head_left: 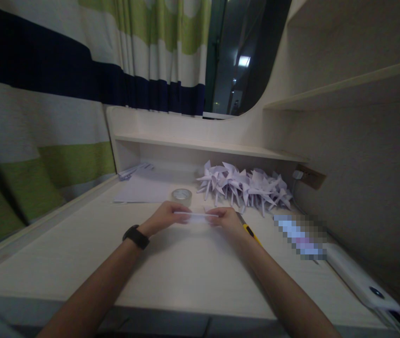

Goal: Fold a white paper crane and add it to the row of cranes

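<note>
Reaching forward side by side, both forearms met mid-desk, where the left hand and right hand each pinched one end of a narrow white paper strip, held level just above the desk. A tape roll sat just behind it, with a pile of folded paper pinwheels beyond.

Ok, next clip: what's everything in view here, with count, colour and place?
paper strip: one, white, held between both hands
tape roll: one, clear, on desk behind the strip
folded paper shapes: one pile, white-lilac, back of desk
paper sheets: a few, white, back left of desk
knife: one, yellow, on desk under right wrist
desk: one, pale wood, below the hands
curtain: one, white-green-navy stripes, left
wristband: one, black, left wrist
left hand: one, pinching strip's left end
right hand: one, pinching strip's right end
</note>
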The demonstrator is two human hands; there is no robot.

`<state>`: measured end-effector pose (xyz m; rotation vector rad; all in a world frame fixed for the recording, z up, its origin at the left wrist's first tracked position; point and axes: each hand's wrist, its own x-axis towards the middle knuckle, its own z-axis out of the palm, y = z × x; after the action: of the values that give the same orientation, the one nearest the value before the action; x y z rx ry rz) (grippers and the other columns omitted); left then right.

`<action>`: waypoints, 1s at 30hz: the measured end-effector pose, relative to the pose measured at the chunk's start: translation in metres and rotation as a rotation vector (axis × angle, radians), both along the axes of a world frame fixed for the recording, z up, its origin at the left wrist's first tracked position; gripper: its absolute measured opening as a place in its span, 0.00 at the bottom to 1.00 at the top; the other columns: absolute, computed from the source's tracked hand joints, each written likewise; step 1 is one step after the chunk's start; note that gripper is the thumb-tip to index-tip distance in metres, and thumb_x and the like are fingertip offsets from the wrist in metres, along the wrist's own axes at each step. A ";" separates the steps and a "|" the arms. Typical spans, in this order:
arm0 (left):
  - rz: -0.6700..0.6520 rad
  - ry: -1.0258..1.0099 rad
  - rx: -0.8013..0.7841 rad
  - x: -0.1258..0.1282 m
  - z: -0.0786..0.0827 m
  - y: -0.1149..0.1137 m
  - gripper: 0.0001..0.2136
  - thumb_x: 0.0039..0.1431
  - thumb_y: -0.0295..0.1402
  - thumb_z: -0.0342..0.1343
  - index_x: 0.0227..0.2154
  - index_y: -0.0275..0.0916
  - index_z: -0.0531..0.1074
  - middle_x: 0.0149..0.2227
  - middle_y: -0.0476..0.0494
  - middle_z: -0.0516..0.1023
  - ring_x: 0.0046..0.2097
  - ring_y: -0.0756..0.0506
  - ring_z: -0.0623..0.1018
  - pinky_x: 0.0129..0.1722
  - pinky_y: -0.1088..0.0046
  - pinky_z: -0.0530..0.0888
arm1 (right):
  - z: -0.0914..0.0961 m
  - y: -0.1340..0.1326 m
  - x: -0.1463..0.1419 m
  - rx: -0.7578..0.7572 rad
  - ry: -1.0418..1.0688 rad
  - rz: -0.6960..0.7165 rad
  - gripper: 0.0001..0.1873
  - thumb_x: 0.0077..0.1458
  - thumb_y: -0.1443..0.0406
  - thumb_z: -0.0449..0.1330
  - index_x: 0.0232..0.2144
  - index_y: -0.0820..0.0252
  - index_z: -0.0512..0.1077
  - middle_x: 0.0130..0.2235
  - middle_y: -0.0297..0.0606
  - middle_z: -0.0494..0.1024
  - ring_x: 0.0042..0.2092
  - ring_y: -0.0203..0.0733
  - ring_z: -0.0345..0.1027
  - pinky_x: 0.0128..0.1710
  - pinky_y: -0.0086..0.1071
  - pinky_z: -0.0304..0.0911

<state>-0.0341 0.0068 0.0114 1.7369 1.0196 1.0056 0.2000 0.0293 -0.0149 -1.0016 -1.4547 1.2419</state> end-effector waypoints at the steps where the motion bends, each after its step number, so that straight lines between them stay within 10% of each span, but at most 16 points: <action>1: -0.016 -0.043 -0.032 0.000 -0.001 0.000 0.16 0.48 0.38 0.65 0.36 0.30 0.79 0.33 0.38 0.81 0.34 0.43 0.80 0.38 0.64 0.78 | -0.001 0.000 0.001 0.001 0.005 0.000 0.19 0.29 0.60 0.72 0.27 0.65 0.79 0.22 0.37 0.77 0.23 0.35 0.67 0.26 0.30 0.64; 30: -0.060 -0.089 -0.153 0.003 0.000 -0.006 0.23 0.50 0.42 0.64 0.44 0.28 0.75 0.28 0.36 0.81 0.30 0.43 0.81 0.34 0.65 0.78 | -0.002 0.000 0.000 -0.013 0.077 -0.038 0.23 0.27 0.57 0.74 0.29 0.64 0.80 0.23 0.39 0.78 0.24 0.37 0.70 0.26 0.31 0.68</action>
<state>-0.0308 0.0012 0.0110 1.5743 0.9571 0.9340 0.1997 0.0291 -0.0173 -0.9750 -1.3641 1.2504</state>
